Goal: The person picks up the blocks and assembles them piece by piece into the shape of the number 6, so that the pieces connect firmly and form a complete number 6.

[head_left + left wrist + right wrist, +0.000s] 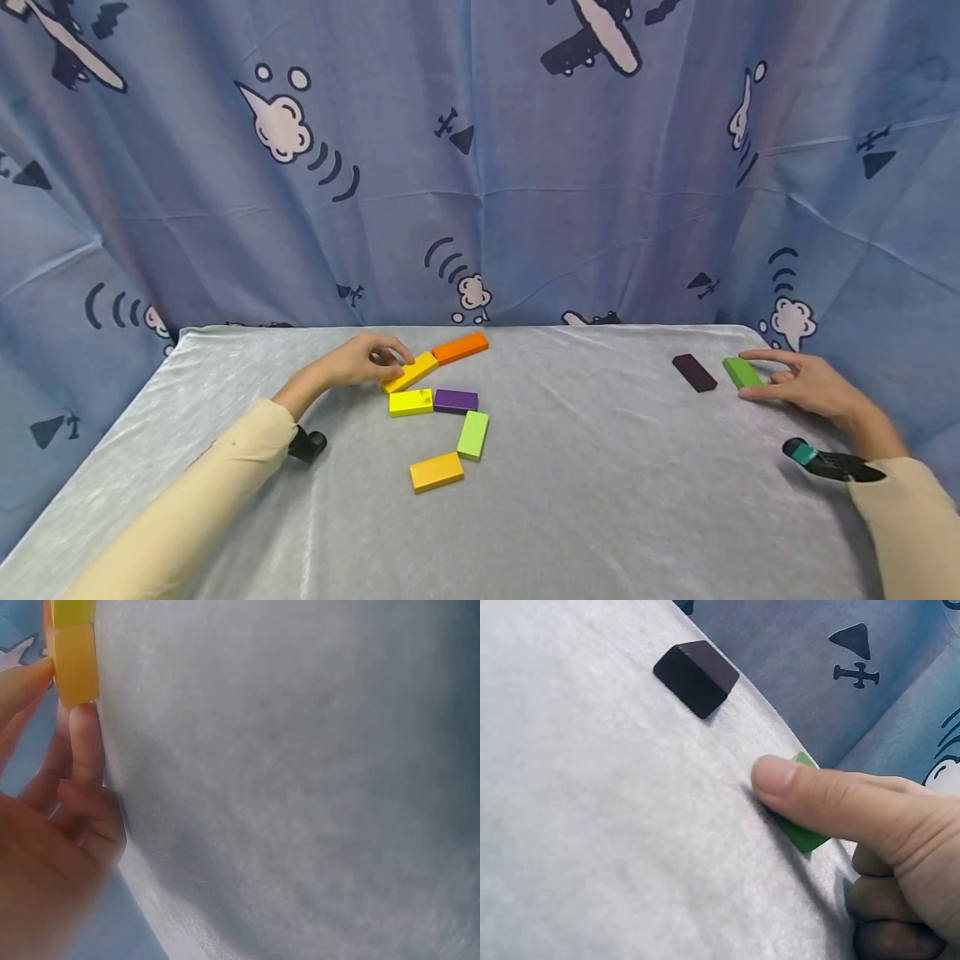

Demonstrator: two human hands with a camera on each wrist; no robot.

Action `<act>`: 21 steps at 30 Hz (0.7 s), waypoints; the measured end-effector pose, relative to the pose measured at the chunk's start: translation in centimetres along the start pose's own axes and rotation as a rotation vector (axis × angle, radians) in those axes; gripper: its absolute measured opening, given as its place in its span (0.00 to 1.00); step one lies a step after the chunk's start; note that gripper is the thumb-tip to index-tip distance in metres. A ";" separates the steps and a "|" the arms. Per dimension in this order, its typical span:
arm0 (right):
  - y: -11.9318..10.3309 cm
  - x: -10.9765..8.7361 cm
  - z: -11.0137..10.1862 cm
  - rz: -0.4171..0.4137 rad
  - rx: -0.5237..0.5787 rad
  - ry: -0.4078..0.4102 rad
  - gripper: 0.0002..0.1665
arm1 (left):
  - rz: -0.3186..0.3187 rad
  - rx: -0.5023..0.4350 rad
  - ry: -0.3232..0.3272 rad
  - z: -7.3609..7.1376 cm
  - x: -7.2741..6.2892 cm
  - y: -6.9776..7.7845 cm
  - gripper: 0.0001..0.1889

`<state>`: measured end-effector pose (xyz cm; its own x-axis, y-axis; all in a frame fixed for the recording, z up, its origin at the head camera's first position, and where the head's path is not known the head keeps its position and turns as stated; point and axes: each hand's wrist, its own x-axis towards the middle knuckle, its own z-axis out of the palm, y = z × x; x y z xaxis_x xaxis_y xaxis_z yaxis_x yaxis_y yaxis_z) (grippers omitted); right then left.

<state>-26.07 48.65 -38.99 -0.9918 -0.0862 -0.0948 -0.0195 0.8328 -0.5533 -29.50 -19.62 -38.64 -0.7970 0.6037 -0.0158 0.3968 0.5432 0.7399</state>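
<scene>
At the far left of the block row, my left hand (356, 361) pinches an amber-yellow block (420, 367) between thumb and fingers. In the left wrist view, the thumb touches one side of that amber block (76, 664) and a finger lies against its near end. An orange block (461, 347) adjoins its far end. On the right side of the table, my right hand (821, 387) grips a green block (741, 372) between thumb and index finger. The right wrist view shows the thumb covering much of the green block (804, 834). Just left of it lies a dark block (694, 372).
Nearer than the amber block, a bright yellow block (410, 403) and a purple one (455, 401) lie end to end. A light green block (473, 436) and another amber block (437, 472) continue the bent row. A blue curtain (480, 167) hangs behind the grey cloth-covered table (600, 483).
</scene>
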 end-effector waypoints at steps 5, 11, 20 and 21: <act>-0.2 -0.3 0.4 0.011 0.036 0.055 0.41 | -0.009 0.004 0.000 0.0 0.0 0.1 0.12; -0.3 -0.3 0.6 0.039 0.021 0.052 0.46 | -0.011 0.009 0.001 0.0 0.0 0.1 0.12; -1.4 -0.9 1.4 0.033 0.089 0.078 0.46 | -0.017 0.006 0.001 0.0 0.1 -0.1 0.12; -1.5 -1.0 1.4 0.028 0.080 0.084 0.46 | -0.017 0.006 0.000 0.0 0.1 -0.1 0.12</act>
<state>-24.91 46.68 -39.25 -0.9990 -0.0150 -0.0431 0.0147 0.7876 -0.6160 -29.61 -19.62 -38.72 -0.8040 0.5940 -0.0282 0.3857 0.5571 0.7354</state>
